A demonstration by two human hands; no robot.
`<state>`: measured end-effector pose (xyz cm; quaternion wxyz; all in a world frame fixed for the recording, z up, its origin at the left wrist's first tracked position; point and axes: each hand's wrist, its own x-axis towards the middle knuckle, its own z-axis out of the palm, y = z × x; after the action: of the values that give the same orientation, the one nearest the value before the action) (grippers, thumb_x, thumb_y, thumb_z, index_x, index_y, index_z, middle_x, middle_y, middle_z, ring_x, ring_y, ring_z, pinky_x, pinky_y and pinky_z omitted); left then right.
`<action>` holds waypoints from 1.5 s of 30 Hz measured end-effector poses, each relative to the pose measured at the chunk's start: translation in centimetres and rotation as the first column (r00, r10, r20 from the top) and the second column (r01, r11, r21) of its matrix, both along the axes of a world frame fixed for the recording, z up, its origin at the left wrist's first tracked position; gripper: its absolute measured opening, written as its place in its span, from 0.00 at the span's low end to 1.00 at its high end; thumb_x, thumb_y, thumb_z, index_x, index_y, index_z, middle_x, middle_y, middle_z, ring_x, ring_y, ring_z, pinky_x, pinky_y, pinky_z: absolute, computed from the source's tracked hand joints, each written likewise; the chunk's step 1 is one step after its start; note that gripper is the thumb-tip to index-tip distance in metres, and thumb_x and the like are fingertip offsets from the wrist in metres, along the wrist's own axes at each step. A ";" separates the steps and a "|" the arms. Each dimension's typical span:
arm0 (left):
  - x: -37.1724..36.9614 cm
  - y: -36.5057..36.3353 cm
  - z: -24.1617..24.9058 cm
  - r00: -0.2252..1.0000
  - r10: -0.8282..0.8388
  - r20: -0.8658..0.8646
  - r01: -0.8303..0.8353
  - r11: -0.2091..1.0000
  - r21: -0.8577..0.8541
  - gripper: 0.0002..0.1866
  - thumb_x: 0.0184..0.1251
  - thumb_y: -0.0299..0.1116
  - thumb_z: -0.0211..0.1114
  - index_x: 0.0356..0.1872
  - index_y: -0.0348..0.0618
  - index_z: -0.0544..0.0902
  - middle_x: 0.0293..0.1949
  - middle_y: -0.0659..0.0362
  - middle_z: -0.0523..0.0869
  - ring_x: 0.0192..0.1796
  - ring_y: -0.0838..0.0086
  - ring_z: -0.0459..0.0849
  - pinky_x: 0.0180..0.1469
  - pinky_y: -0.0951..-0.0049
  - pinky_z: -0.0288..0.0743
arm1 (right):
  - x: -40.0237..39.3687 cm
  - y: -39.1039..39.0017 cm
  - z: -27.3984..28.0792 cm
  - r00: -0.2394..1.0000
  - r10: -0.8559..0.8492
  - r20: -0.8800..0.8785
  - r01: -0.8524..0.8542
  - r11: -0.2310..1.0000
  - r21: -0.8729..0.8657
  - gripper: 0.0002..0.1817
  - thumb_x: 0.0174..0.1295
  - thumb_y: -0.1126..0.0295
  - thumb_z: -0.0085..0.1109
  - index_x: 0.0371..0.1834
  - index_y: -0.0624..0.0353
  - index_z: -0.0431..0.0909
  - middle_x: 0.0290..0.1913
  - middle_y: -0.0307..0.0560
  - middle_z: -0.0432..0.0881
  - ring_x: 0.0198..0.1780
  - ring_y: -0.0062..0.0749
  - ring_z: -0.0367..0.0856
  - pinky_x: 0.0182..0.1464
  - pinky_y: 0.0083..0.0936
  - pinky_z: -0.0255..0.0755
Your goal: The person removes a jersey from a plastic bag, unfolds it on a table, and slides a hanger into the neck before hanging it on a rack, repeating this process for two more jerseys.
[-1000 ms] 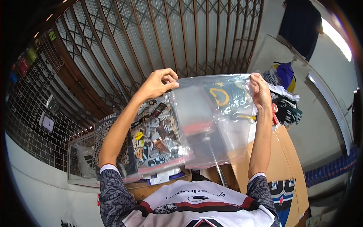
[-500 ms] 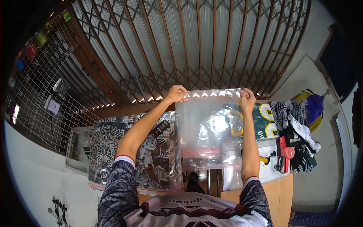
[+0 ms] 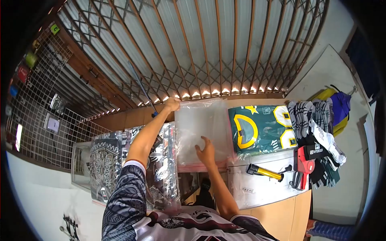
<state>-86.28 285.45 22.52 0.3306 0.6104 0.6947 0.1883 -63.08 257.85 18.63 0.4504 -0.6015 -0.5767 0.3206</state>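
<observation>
My left hand (image 3: 173,104) pinches the top left corner of a clear plastic bag (image 3: 193,124), which lies flat with a pink strip along its lower edge. Over the bag's lower middle, my right hand (image 3: 206,152) has its fingers spread and holds nothing. Directly right of the bag is a folded green jersey (image 3: 263,136) with yellow and white markings. On the left, packaged dark patterned garments (image 3: 106,162) lie beside my left forearm.
A yellow and black tool (image 3: 265,172) rests on a white package (image 3: 245,190). Right of it are a red tape dispenser (image 3: 306,165) and piled socks (image 3: 299,116). A folding metal gate (image 3: 209,52) stands behind the table (image 3: 281,213).
The bag has come down from its raised, stretched position and now lies flat. My right hand has let go of its top right corner and moved down and left. The green jersey is fully uncovered.
</observation>
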 end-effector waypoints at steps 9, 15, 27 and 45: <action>9.4 -15.9 6.7 0.759 -0.615 -0.212 0.643 0.759 0.103 0.38 0.76 0.35 0.60 0.79 0.21 0.59 0.78 0.26 0.64 0.82 0.39 0.64 0.86 0.53 0.54 | 2.2 -4.6 6.0 0.918 -0.204 0.341 0.179 0.978 0.105 0.31 0.67 0.69 0.68 0.73 0.64 0.72 0.79 0.75 0.64 0.80 0.77 0.59 0.79 0.63 0.58; 11.9 -32.1 7.2 0.305 -0.934 -0.184 0.757 0.355 -0.548 0.46 0.76 0.41 0.61 0.79 0.13 0.49 0.79 0.19 0.55 0.83 0.28 0.56 0.82 0.31 0.55 | 2.5 -6.9 1.6 0.970 -0.154 0.188 0.154 0.988 0.018 0.36 0.69 0.72 0.64 0.80 0.66 0.63 0.81 0.85 0.55 0.80 0.88 0.53 0.80 0.64 0.56; 11.7 -33.3 -0.2 0.066 -0.976 -0.208 0.642 0.201 -0.740 0.54 0.77 0.53 0.60 0.86 0.30 0.38 0.86 0.31 0.33 0.85 0.28 0.41 0.74 0.11 0.45 | 2.5 -10.9 1.6 0.892 -0.120 0.435 0.120 0.992 0.028 0.34 0.65 0.75 0.62 0.76 0.68 0.68 0.79 0.86 0.57 0.80 0.85 0.55 0.82 0.63 0.52; 4.7 -49.3 16.6 0.318 -0.948 -0.028 0.908 0.296 0.297 0.44 0.79 0.48 0.65 0.84 0.35 0.56 0.80 0.27 0.61 0.81 0.37 0.64 0.83 0.49 0.60 | -4.2 -35.2 -4.0 0.914 -0.389 0.115 0.404 0.896 -0.182 0.21 0.69 0.71 0.66 0.63 0.69 0.80 0.56 0.68 0.87 0.60 0.61 0.87 0.64 0.45 0.79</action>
<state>-81.54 236.10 39.13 0.3476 0.9199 0.1537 0.0966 -67.30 222.68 14.64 0.4205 -0.7607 -0.4231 0.2559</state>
